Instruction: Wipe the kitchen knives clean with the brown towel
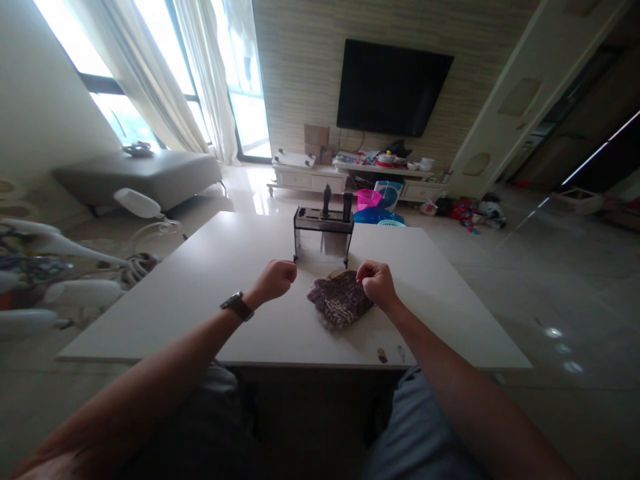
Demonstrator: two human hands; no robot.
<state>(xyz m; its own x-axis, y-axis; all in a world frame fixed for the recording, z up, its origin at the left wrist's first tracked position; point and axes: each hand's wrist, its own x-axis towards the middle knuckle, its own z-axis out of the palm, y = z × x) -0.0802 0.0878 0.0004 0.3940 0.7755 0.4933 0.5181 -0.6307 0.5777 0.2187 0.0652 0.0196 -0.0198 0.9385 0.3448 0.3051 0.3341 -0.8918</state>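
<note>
A dark, furry, patterned cloth item (340, 300) lies crumpled on the white table (190, 287). My left hand (277, 279) is closed above the table, to the left of the cloth and apart from it; what its fingers hold, if anything, is hidden. At the cloth's right edge is my right hand (376, 281), also closed, with a tiny reddish bit at its fingertips that is too small to make out. Just beyond the hands stands a clear-sided knife holder (323, 233) with black handles sticking up from its top.
Two small items, one dark and yellowish (382, 355) and one pale (401, 353), lie near the table's front edge. Past the far edge are a pink basket (369, 199) and blue tubs. White chairs (83, 292) stand at the left.
</note>
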